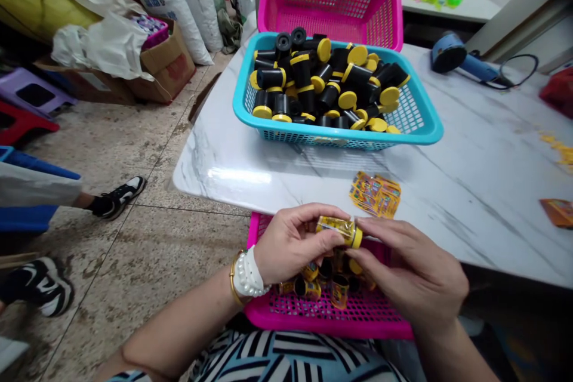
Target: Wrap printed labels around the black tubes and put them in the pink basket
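Striped top (277,361) nearest, pink basket (331,327) just ahead. Left hand (290,245) grips the labelled canister (336,227) by its body; right hand (418,268) pinches its yellow cap, probably for control. It's over the basket, likely so drops land inside.

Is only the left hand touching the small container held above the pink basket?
No, the left hand and the right hand both have fingers on the yellow-capped container.

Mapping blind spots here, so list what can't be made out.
Head view:
Yellow-capped container: partly covered by left fingers.
Lower pink basket: partly behind left hand, right hand.
Floor of turquoise basket: under black canisters.
Print on orange labels: too small.
Red object: cut by right edge.
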`<state>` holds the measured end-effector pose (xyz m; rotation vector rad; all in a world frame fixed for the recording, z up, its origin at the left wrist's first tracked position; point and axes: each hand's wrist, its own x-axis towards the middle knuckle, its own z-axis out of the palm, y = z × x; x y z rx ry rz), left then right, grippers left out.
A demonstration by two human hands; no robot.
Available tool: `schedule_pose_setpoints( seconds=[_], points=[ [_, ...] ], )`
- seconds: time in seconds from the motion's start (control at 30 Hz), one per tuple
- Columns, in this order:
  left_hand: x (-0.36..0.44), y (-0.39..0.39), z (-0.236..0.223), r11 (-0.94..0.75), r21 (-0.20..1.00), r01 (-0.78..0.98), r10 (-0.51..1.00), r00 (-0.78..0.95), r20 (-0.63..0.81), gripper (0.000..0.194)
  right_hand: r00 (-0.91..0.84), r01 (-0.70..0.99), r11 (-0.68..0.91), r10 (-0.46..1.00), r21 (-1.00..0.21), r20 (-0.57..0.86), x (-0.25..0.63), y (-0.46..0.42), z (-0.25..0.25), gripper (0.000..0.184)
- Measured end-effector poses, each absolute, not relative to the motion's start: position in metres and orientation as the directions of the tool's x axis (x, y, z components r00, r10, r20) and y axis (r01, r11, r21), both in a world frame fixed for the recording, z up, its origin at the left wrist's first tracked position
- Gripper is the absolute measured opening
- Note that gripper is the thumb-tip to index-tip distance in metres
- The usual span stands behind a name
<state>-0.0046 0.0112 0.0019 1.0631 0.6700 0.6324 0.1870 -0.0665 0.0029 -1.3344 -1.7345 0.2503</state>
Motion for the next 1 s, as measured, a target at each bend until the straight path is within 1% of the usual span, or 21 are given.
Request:
schedule_pose_setpoints(
  seconds=[0.07,0.1,0.17,0.27,0.33,0.4,0.43,0.5,0.57,0.6,0.63,0.67,0.7,0.77,0.83,0.87,0.93,1.0],
  points=[
    [-0.006,0.010,0.004,0.215,0.968,-0.128,0.771,0.630,-0.088,0.025,-0.014,0.679,0.396,0.849,-0.618,0.529,0.189,-0.073,0.005,0.061],
    [-0.007,0.010,0.005,0.132,0.984,-0.117,0.776,0.631,-0.029,0.024,0.004,0.672,0.380,0.856,-0.636,0.517,0.189,-0.075,0.006,0.060],
    [-0.007,0.012,0.006,-0.018,0.995,-0.097,0.760,0.645,0.077,0.023,0.076,0.613,0.315,0.889,-0.724,0.451,0.189,-0.077,0.005,0.054],
    [-0.006,0.016,0.003,-0.141,0.988,-0.067,0.730,0.667,0.149,0.022,0.199,0.429,0.183,0.936,-0.885,0.290,0.184,-0.076,0.001,0.041],
    [-0.005,0.018,-0.001,-0.156,0.987,-0.030,0.716,0.685,0.134,0.022,0.248,0.295,0.115,0.950,-0.949,0.192,0.180,-0.073,-0.002,0.041],
    [-0.006,0.018,-0.004,-0.091,0.996,0.004,0.721,0.690,0.064,0.029,0.274,0.234,0.085,0.950,-0.969,0.149,0.178,-0.072,-0.006,0.043],
    [-0.006,0.018,-0.005,-0.023,1.000,0.011,0.731,0.683,0.009,0.037,0.279,0.255,0.098,0.945,-0.962,0.170,0.178,-0.072,-0.008,0.042],
    [-0.008,0.017,-0.006,0.162,0.987,0.003,0.741,0.660,-0.124,0.049,0.258,0.383,0.174,0.923,-0.907,0.286,0.180,-0.071,-0.010,0.039],
    [-0.009,0.016,-0.004,0.323,0.946,-0.021,0.717,0.658,-0.230,0.048,0.185,0.514,0.274,0.890,-0.813,0.416,0.183,-0.070,-0.012,0.041],
    [-0.010,0.016,-0.004,0.373,0.927,-0.033,0.701,0.665,-0.258,0.044,0.152,0.546,0.301,0.882,-0.782,0.446,0.183,-0.070,-0.012,0.043],
    [-0.010,0.015,-0.004,0.403,0.914,-0.042,0.686,0.675,-0.272,0.040,0.143,0.542,0.298,0.889,-0.786,0.436,0.182,-0.069,-0.013,0.043],
    [-0.010,0.015,-0.004,0.415,0.908,-0.051,0.679,0.682,-0.272,0.037,0.161,0.500,0.263,0.908,-0.825,0.387,0.180,-0.069,-0.013,0.041],
    [-0.010,0.015,-0.004,0.417,0.907,-0.059,0.677,0.686,-0.266,0.035,0.196,0.424,0.208,0.929,-0.881,0.313,0.177,-0.070,-0.013,0.038],
    [-0.011,0.014,-0.007,0.417,0.907,-0.058,0.672,0.691,-0.265,0.033,0.265,0.210,0.075,0.955,-0.975,0.130,0.171,-0.071,-0.013,0.030],
    [-0.013,0.011,-0.011,0.439,0.898,-0.018,0.641,0.707,-0.299,0.034,0.258,0.023,-0.003,0.966,-1.000,0.003,0.167,-0.072,-0.013,0.030],
    [-0.015,0.009,-0.013,0.461,0.887,0.009,0.610,0.723,-0.324,0.036,0.219,-0.026,-0.024,0.975,-0.999,-0.029,0.168,-0.073,-0.013,0.033],
    [-0.018,0.004,-0.018,0.516,0.855,0.054,0.539,0.755,-0.373,0.041,0.074,-0.043,-0.057,0.995,-0.997,-0.060,0.172,-0.074,-0.013,0.039],
    [-0.019,-0.003,-0.023,0.583,0.810,0.072,0.480,0.773,-0.414,0.048,-0.064,0.001,-0.050,0.997,-0.999,-0.050,0.177,-0.074,-0.015,0.036]
  ],
)
